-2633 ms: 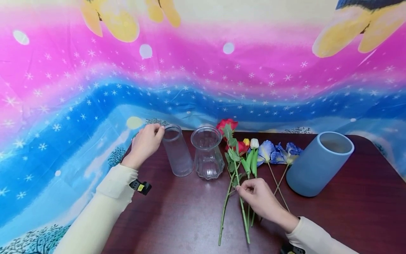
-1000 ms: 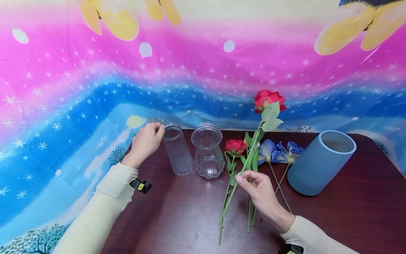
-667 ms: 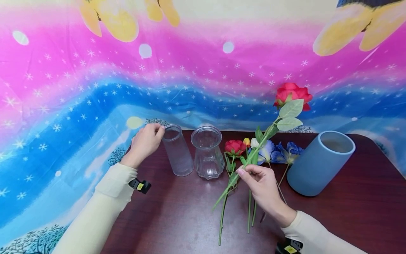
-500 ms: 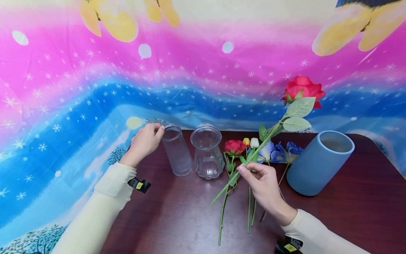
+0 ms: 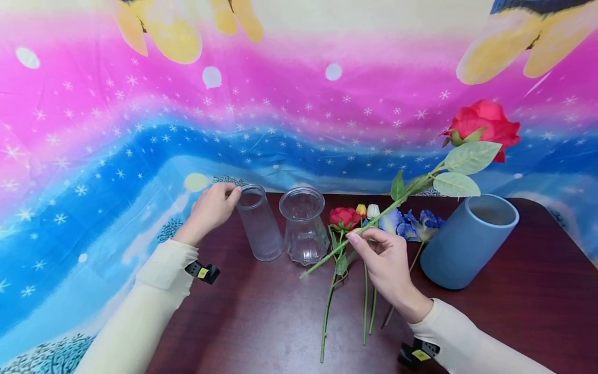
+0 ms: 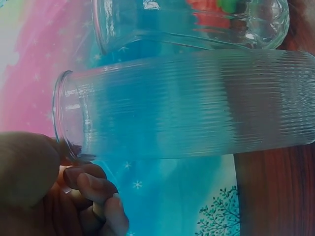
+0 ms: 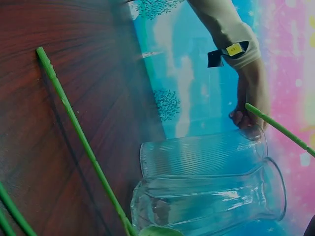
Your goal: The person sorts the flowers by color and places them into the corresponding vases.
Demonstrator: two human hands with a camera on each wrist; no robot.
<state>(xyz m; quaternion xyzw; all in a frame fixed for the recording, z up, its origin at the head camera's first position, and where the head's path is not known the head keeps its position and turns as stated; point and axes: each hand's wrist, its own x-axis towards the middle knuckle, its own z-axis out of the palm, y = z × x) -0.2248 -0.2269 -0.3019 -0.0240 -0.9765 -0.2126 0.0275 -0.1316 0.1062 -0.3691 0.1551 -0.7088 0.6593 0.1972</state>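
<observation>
My right hand (image 5: 385, 265) pinches the green stem of a red rose (image 5: 483, 127) between thumb and fingers. The rose is raised and slants, its bloom at upper right and its stem end at lower left, close to the flared clear glass vase (image 5: 306, 244). My left hand (image 5: 212, 210) pinches the rim of a ribbed glass vase (image 5: 263, 236), which stands upright; the left wrist view shows thumb and fingers at the rim of this ribbed vase (image 6: 162, 108). In the right wrist view the held rose's cut stem end (image 7: 278, 128) shows against the backdrop.
A second red rose (image 5: 344, 217), a yellow tulip (image 5: 361, 210), a white tulip (image 5: 372, 211) and blue irises (image 5: 422, 226) lie on the dark wooden table (image 5: 261, 322). A blue vase (image 5: 462, 254) stands at right. A printed cloth (image 5: 280, 104) hangs behind.
My right hand has lifted the rose off the other flowers and tilted it, the bloom swinging up and right, the stem end rising toward the flared vase. My left hand has stayed at the ribbed vase's rim.
</observation>
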